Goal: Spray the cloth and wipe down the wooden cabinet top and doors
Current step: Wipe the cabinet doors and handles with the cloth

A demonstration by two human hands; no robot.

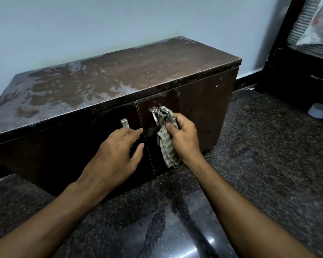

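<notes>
Both forearms reached forward over the dark speckled floor (259,146) to the cabinet front. Left hand (117,146) lay with fingers extended and relaxed against the left door (63,146), just below its handle (124,123), grasping nothing. Right hand (185,136) clenched a bunched cloth (165,138), pressed against the right door (199,112) at its handle (154,116). Door wiping appeared in progress. Beyond, the cabinet top (119,77) bore wet streaks, suggesting it was already wiped. No spray bottle was visible.
</notes>
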